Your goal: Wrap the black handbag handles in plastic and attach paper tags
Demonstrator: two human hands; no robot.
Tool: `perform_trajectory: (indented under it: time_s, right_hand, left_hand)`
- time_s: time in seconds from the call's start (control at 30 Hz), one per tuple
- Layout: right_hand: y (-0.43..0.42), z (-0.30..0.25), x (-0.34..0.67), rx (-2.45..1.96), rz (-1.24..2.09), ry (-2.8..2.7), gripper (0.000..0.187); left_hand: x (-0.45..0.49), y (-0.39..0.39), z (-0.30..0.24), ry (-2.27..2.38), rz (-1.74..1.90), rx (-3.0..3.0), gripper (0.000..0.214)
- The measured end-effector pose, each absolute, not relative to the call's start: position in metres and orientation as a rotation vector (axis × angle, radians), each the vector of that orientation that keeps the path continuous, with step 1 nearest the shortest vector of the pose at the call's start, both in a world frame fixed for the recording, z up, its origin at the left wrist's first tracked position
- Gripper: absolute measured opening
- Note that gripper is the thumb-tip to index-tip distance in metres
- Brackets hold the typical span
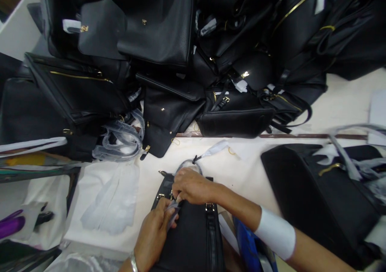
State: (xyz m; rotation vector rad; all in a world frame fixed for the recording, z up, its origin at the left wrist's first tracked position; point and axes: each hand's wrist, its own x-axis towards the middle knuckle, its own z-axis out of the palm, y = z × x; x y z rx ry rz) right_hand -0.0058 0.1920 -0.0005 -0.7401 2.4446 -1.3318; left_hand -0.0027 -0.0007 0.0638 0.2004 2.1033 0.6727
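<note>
A black handbag (193, 240) lies on the white table (241, 167) right in front of me, its top end pointing away. My right hand (191, 185) is closed at the bag's top edge, fingers pinched on a clear plastic wrap (173, 207) by the gold hardware. My left hand (153, 233) grips the same plastic wrap from below, resting on the bag's left side. A wrapped handle loop (189, 165) sticks out beyond the bag's top.
A heap of black handbags (169, 62) fills the far side of the table. Another black bag (319, 199) with wrapped straps lies at the right. Clear plastic sheets (114, 199) lie to the left of my bag. A purple item (12, 223) sits at far left.
</note>
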Motion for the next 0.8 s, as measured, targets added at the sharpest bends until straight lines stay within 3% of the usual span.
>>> perform_trajectory:
  time_s: [0.2,0.33,0.8]
  right_hand:
    - [0.223,-0.002,-0.001,-0.506,-1.423,2.544,0.022]
    - [0.235,-0.009,-0.001,-0.418,-1.400,2.520,0.016]
    - [0.233,-0.004,0.018,-0.306,-1.380,2.520,0.025]
  left_hand:
    - [-0.005,0.000,0.063,2.134,0.618,0.204,0.024]
    - [-0.006,-0.002,0.062,2.130,0.640,0.185,0.024]
    - [-0.006,-0.002,0.062,2.121,0.590,0.208,0.025]
